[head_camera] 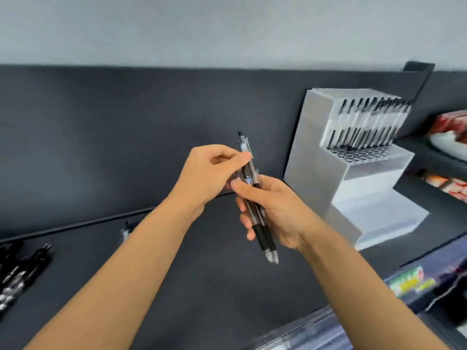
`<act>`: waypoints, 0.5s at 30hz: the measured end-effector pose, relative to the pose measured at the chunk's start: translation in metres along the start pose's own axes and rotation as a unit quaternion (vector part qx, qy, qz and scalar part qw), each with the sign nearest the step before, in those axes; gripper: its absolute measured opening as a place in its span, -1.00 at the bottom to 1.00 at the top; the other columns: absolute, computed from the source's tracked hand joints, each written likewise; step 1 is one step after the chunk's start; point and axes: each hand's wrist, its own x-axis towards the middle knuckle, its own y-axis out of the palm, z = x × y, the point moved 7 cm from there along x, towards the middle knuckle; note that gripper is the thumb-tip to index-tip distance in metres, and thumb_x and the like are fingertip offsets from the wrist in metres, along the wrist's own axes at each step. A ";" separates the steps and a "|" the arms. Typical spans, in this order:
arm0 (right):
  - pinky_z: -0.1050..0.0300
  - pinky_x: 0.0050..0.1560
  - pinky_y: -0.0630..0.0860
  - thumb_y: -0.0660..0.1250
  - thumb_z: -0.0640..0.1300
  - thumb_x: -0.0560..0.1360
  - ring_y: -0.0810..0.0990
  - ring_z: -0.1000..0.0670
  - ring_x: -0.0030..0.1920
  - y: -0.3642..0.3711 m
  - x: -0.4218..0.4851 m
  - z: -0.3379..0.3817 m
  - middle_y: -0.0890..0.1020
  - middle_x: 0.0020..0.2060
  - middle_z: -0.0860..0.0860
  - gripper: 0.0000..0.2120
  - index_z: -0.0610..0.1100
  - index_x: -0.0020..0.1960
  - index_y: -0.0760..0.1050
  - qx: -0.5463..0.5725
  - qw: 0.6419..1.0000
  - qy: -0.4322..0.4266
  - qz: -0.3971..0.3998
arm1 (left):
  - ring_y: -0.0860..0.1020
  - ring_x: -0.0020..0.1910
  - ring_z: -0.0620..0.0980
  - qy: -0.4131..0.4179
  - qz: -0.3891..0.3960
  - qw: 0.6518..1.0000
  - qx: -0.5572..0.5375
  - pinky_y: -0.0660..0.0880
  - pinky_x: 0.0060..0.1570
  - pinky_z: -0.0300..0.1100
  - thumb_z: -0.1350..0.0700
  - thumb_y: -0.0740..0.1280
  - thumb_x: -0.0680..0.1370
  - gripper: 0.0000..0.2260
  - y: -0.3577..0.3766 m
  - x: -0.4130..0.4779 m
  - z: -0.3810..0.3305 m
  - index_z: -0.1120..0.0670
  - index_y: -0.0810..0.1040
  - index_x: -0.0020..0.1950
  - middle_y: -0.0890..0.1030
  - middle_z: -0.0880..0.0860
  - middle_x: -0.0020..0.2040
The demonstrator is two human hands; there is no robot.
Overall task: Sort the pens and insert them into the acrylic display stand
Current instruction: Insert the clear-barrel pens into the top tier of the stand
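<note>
I see the acrylic display stand point(316, 147) with one row of pens point(364, 122) filled and the lower holes apparently bare. Loose pens point(22, 271) wait far left. My right hand point(280, 213) grips a bunch of pens point(255, 205), and my left hand point(209, 173) pinches a single pen point(243, 147) atop it.

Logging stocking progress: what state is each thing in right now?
left hand: pinches one pen's upper end
right hand: grips the pen bundle
pen bundle: tilted, tips down, in the air
acrylic display stand: upright, top tier holds stored pens, front holes look empty
loose pens: lying on the shelf, left
</note>
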 end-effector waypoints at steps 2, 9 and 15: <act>0.20 -0.59 0.42 0.30 -0.13 0.57 0.43 0.00 -0.55 -0.039 -0.015 0.015 0.45 -0.39 -0.04 -0.86 -0.20 -0.04 0.40 -0.015 0.998 -0.041 -0.039 | 0.54 -0.41 -0.22 0.027 0.023 0.999 0.014 0.48 -0.38 -0.40 -0.03 0.48 0.44 -0.80 0.045 0.006 -0.022 0.11 0.67 -0.15 0.65 0.00 -0.31; 0.27 -0.65 0.22 0.34 -0.19 0.54 0.32 0.00 -0.64 -0.171 -0.058 0.035 0.46 -0.42 -0.07 -0.84 -0.17 -0.15 0.38 -0.026 0.992 -0.092 -0.086 | 0.54 -0.23 -0.22 0.122 0.012 0.990 0.072 0.46 -0.19 -0.39 -0.01 0.40 0.52 -0.92 0.171 0.029 -0.083 -0.05 0.66 -0.14 0.66 -0.06 -0.19; 0.28 -0.63 0.19 0.34 -0.08 0.54 0.30 0.03 -0.62 -0.257 -0.071 0.035 0.41 -0.45 -0.01 -0.72 -0.14 -0.24 0.31 0.063 0.983 -0.040 -0.166 | 0.58 -0.19 -0.13 0.225 -0.121 0.959 0.123 0.54 -0.05 -0.18 0.04 0.25 0.62 -0.91 0.189 0.060 -0.126 -0.01 0.54 0.01 0.60 -0.14 -0.16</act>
